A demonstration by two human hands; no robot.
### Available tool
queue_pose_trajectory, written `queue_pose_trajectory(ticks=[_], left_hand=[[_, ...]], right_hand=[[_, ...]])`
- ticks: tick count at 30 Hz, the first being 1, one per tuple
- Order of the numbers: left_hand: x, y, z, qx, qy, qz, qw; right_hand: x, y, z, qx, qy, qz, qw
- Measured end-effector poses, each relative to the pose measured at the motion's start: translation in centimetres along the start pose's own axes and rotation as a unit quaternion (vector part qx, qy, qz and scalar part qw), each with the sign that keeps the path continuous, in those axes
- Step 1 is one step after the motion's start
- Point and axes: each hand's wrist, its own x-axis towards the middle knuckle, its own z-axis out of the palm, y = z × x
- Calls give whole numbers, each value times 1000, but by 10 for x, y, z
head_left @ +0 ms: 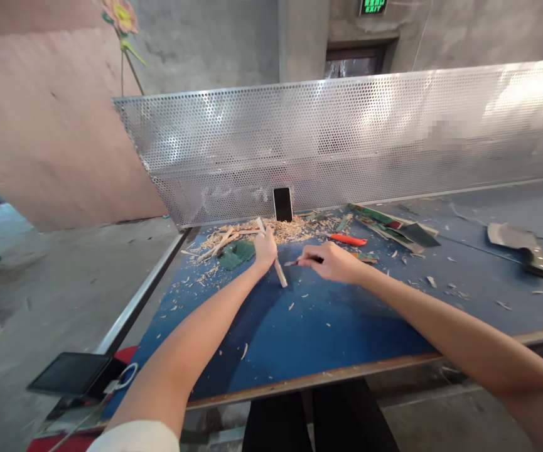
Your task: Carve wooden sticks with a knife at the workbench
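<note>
My left hand (265, 247) is wrapped round a pale wooden stick (280, 274), whose ends stick out above and below the fist, the lower one slanting toward the blue tabletop (309, 339). Just right of the stick, my right hand (326, 260) is closed on a small knife (292, 263); its short blade points left at the stick, and most of its dark handle is hidden by the fingers. Blade and stick look slightly apart. Wood shavings (299, 230) are heaped behind both hands, with a green crumpled piece (236, 254) at the left.
A phone (283, 204) leans on the perforated metal screen (252, 138) at the back. An orange-red tool (348, 240) and green-brown strips (393, 227) lie right of centre. Farther right is a cleaver (520, 246). A black screen device (71, 375) sits at the front left corner.
</note>
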Motion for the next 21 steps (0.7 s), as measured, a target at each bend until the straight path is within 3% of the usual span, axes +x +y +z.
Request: queue_pose_trajectory(ticks=[4, 9, 21], left_hand=[[-1, -2, 5, -20, 31, 13, 999], [-2, -8, 4, -33, -12, -3, 999], [-3, -10, -1, -34, -26, 22, 999]], right_hand=[[2, 10, 11, -18, 15, 14, 1000], [2, 14, 27, -48, 0, 9, 999], [2, 17, 28, -44, 15, 14, 999]])
